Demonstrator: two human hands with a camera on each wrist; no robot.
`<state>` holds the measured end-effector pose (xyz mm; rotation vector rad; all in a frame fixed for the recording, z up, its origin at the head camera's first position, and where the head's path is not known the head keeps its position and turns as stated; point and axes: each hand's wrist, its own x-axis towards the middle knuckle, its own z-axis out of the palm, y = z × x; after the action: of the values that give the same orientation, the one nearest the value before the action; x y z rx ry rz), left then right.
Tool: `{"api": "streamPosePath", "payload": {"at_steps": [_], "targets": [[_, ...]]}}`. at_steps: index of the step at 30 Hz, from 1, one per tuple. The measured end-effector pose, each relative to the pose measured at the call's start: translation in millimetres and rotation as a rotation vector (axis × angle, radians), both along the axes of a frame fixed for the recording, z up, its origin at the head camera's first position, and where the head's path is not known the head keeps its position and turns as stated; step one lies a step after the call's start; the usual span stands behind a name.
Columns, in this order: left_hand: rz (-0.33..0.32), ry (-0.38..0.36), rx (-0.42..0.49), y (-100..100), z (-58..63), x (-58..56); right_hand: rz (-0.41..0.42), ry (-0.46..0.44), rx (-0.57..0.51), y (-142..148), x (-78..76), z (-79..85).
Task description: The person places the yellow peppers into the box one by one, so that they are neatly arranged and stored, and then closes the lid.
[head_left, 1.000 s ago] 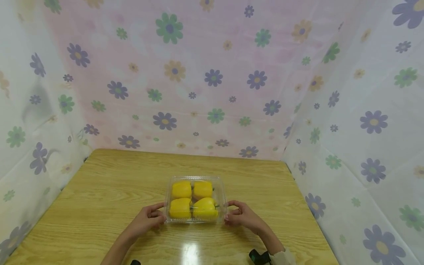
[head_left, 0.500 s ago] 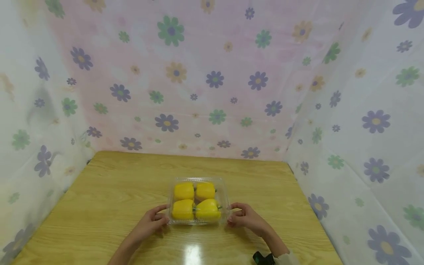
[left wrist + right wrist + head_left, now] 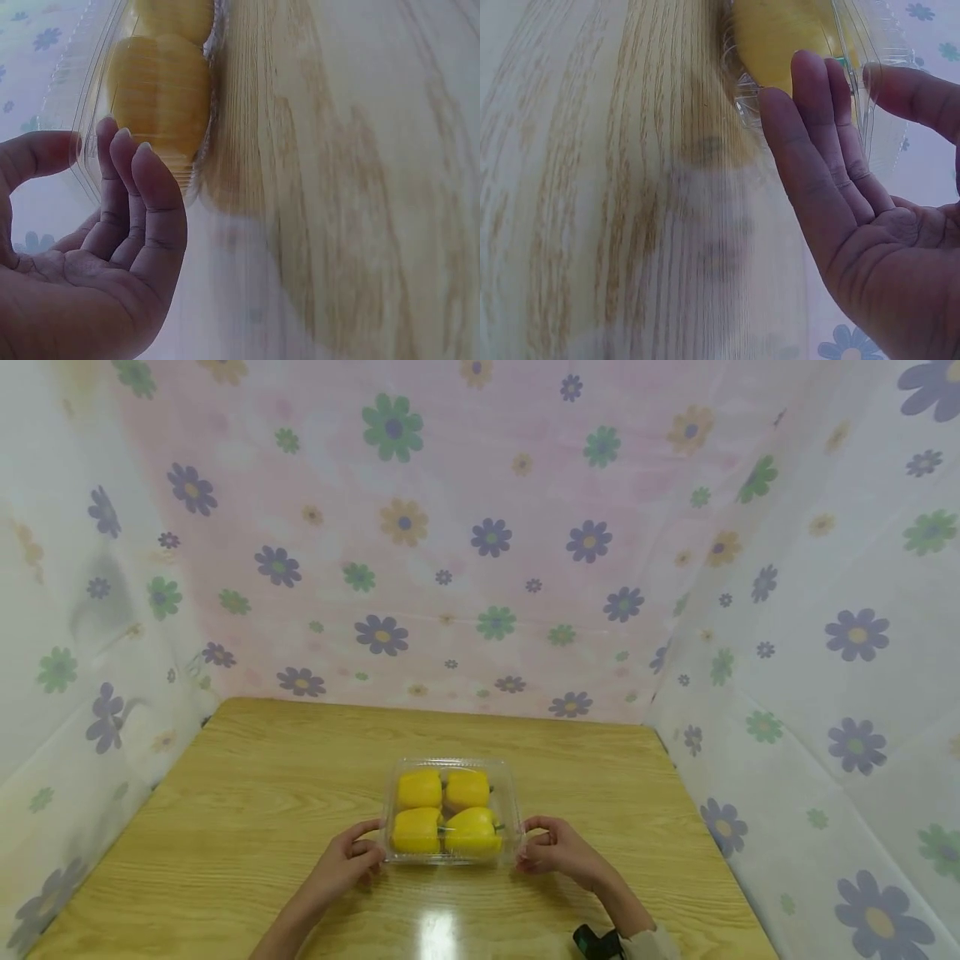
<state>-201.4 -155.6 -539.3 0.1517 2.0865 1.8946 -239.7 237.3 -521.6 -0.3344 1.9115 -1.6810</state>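
Note:
A clear plastic clamshell container (image 3: 507, 781), its lid down, sits on the table in the head view. Inside it lie several yellow bell peppers (image 3: 417, 832) with green stems, in two rows. At the near left corner my left hand (image 3: 341, 863) holds the container; the left wrist view shows its thumb at the lid rim (image 3: 78, 124) and fingers bent against the side wall. My right hand (image 3: 564, 858) grips the opposite side, with the thumb at the rim and the fingertips (image 3: 808, 67) along the wall in the right wrist view.
The wood-grain table (image 3: 300, 760) extends around the container. Flower-printed sheets (image 3: 450, 527) stand behind it and along both sides. A black device (image 3: 596, 942) sits at the right wrist, near a light sleeve (image 3: 648, 942).
The head view has shifted slightly, so everything appears a little further right. Both hands keep their places at the container's sides.

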Motion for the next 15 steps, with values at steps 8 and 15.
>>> {"api": "streamPosePath", "payload": {"at_steps": [8,15], "targets": [[0.011,-0.076,0.076,0.0,-0.2,-1.4,0.011,-0.002,-0.002,-0.8,0.7,0.7],[0.037,-0.092,0.094,2.3,-1.7,1.1,0.001,0.001,0.002,-1.2,3.1,-0.2]]}}
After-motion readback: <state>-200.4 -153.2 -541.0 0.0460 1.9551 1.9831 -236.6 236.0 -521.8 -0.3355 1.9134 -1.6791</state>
